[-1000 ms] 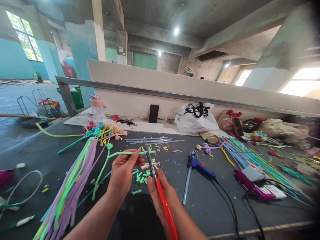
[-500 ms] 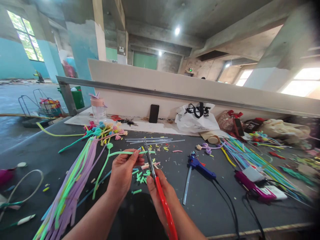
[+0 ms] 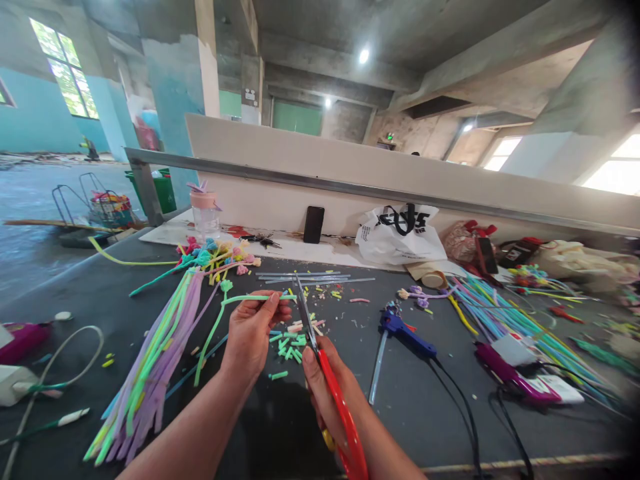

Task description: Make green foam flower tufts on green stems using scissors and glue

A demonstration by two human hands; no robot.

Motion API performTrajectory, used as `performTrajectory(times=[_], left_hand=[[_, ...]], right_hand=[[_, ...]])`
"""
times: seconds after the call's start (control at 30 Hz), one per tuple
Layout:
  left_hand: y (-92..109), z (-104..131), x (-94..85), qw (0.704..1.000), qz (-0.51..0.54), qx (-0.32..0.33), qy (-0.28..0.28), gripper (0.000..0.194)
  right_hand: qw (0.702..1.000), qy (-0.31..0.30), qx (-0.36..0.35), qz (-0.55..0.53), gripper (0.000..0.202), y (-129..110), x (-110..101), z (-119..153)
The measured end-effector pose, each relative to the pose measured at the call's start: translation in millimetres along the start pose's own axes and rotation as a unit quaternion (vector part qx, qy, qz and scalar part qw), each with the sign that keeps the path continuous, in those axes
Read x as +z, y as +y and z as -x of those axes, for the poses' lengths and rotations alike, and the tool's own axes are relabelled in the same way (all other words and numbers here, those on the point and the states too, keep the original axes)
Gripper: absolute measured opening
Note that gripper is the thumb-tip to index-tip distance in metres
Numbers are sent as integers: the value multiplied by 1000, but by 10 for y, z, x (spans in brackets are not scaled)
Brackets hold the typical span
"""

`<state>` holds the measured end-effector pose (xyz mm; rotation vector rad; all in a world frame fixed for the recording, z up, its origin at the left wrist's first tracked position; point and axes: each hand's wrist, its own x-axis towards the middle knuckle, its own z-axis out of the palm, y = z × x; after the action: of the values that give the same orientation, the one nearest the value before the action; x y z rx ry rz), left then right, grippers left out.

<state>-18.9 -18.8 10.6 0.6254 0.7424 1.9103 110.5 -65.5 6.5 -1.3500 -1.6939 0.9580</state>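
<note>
concrete ceiling (image 3: 330,33) is being lit by lamps (image 3: 364,56) | far-right window (image 3: 617,170) is being overexposed | right edge is being blurred, darkened

Glossy red plastic-looking handles (image 3: 345,410) meet shiny metal blades (image 3: 306,310) above a dark, smooth tabletop (image 3: 400,437).

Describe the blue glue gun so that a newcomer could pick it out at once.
Start at the dark tabletop below the metal rail. Right of the red-handled scissors lies the glue gun. Its blue body, with a clear stick pointing toward the near edge, sets it apart from the magenta tool farther right.
</note>
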Motion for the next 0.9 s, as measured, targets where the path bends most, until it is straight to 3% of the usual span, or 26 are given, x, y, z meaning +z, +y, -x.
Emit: performTrajectory(times=[0.43,0.9], left_hand=[[4,8,11,1000,0,-9,-17,18],[19,32,13,999,-16,-20,-32,18]], right_hand=[[999,-30,10,11,38,-22,-29,10],[997,46,-25,50,43,-1,15,28]])
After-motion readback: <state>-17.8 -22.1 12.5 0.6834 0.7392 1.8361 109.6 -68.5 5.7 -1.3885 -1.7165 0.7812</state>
